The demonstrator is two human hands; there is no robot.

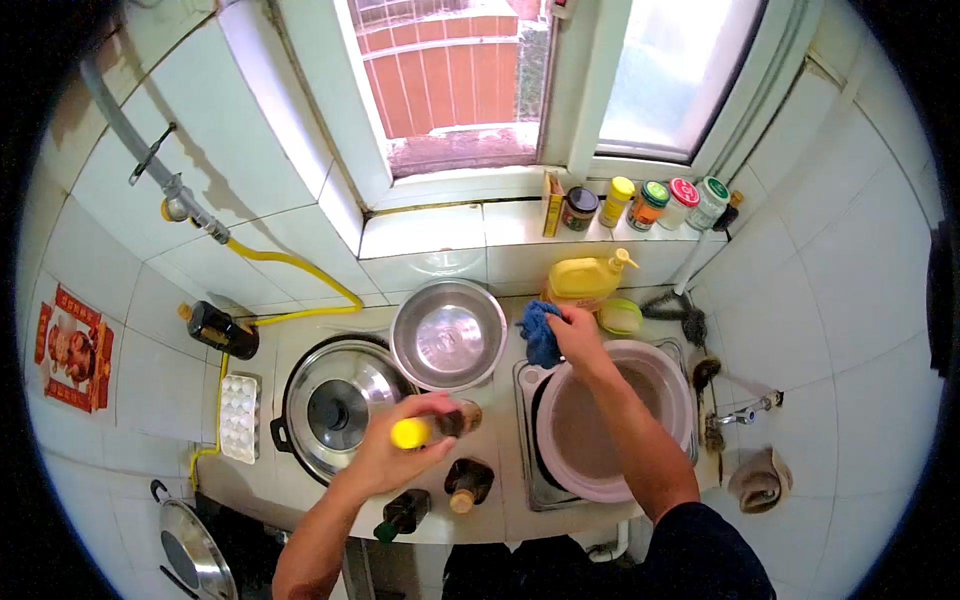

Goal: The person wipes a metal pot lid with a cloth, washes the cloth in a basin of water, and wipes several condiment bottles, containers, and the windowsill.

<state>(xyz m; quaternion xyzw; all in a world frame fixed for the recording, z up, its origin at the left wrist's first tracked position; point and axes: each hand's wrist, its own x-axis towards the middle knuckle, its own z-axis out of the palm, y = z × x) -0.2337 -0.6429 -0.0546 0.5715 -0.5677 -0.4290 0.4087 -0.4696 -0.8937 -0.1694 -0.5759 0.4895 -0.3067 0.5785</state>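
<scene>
My left hand (385, 455) is closed around a dark bottle with a yellow cap (447, 424), tilted above the counter and slightly blurred. Bunched in my right hand (579, 338) is a blue cloth (540, 334), held above the counter between the steel bowl (448, 335) and the yellow pump bottle (578, 282). Below my left hand stand a dark bottle with a tan cap (468, 486) and another with a green cap (403, 515). A lidded pan (338, 409) sits beside that hand. My right forearm passes over a pink basin (548, 455) of cloudy water.
Several jars (648, 206) line the windowsill. An egg tray (239, 418) and a dark bottle (222, 329) stand at the left, near a yellow hose (300, 258). A tap (745, 413) juts from the right wall. Brushes (692, 322) are in the right corner.
</scene>
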